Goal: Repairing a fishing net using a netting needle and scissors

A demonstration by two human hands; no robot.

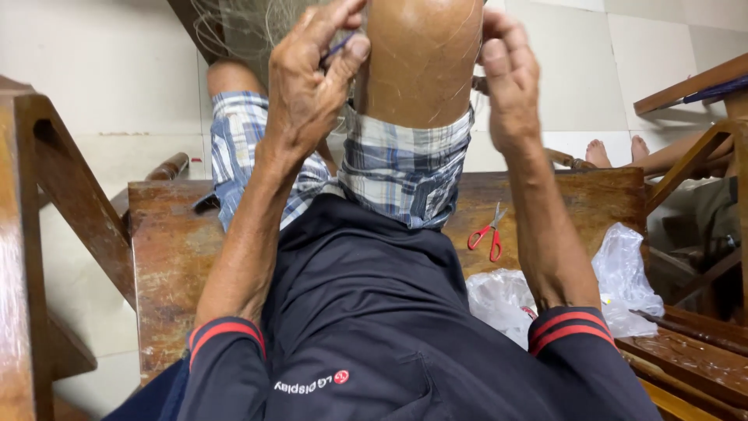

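Note:
My left hand (315, 78) is raised beside my bent knee (421, 62) and pinches a thin dark needle-like tool (340, 47) between thumb and fingers. My right hand (506, 82) is on the other side of the knee, its fingers closed on fine strands of a pale fishing net (241, 27). The strands run across the knee, and the net spreads out above the left hand. I sit on a worn wooden bench (167, 249) in plaid shorts and a dark shirt.
Red-handled scissors (487, 234) lie on the bench by my right forearm. Crumpled clear plastic bags (627, 273) sit to their right. Another person's bare feet (615, 152) rest on the tiled floor beyond. Wooden furniture stands at the left (47, 195) and right (693, 86).

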